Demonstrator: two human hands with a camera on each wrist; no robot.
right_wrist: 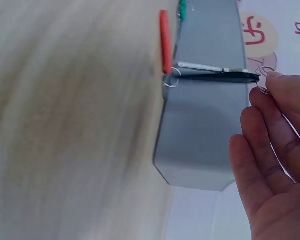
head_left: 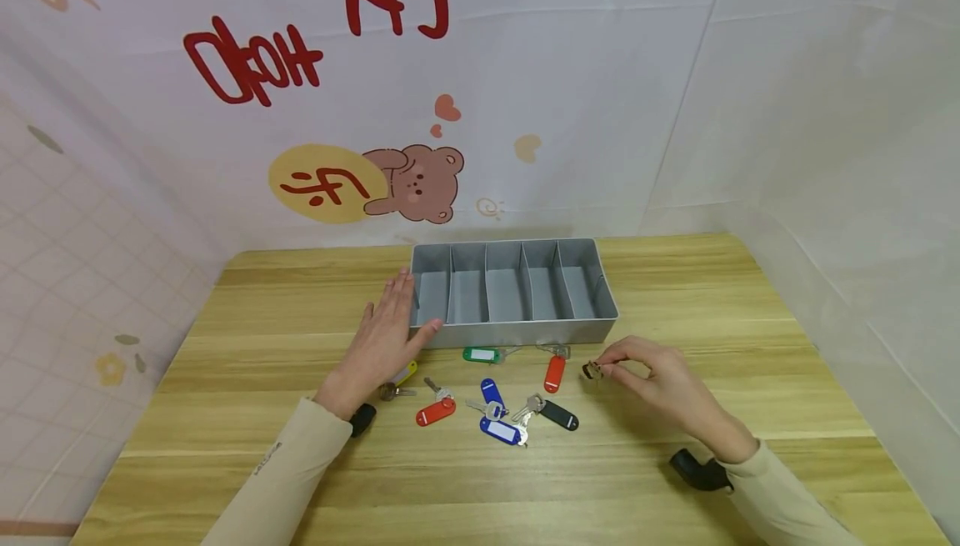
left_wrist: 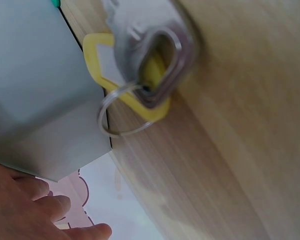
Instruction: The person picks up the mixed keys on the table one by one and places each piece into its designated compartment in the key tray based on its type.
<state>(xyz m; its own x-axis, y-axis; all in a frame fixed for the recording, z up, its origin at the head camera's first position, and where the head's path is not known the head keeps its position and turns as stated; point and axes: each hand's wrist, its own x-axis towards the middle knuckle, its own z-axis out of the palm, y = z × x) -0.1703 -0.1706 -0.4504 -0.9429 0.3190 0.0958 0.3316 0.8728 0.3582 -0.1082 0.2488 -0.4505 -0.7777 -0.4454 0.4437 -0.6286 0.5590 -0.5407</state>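
Observation:
My right hand (head_left: 652, 375) pinches a metal ring between thumb and forefinger. From that ring hang a black key tag (right_wrist: 210, 77) and a key (right_wrist: 200, 66), held up off the table in front of the grey box's right end. My left hand (head_left: 382, 346) lies with fingers straight along the left end of the grey divided box (head_left: 517, 333), thumb over its front rim. Beneath the left wrist is a yellow key tag (left_wrist: 93, 60) with a key (left_wrist: 150, 45) on its ring. Nearest the right hand on the table is a red key tag (head_left: 554, 373).
Before the box lie more tagged keys: a green tag (head_left: 482, 354), another red tag (head_left: 435, 411), two blue tags (head_left: 500, 431) and another black tag (head_left: 558, 414). The box has several compartments in a row. Behind the wooden table (head_left: 585, 496) hangs a printed white cloth (head_left: 570, 71).

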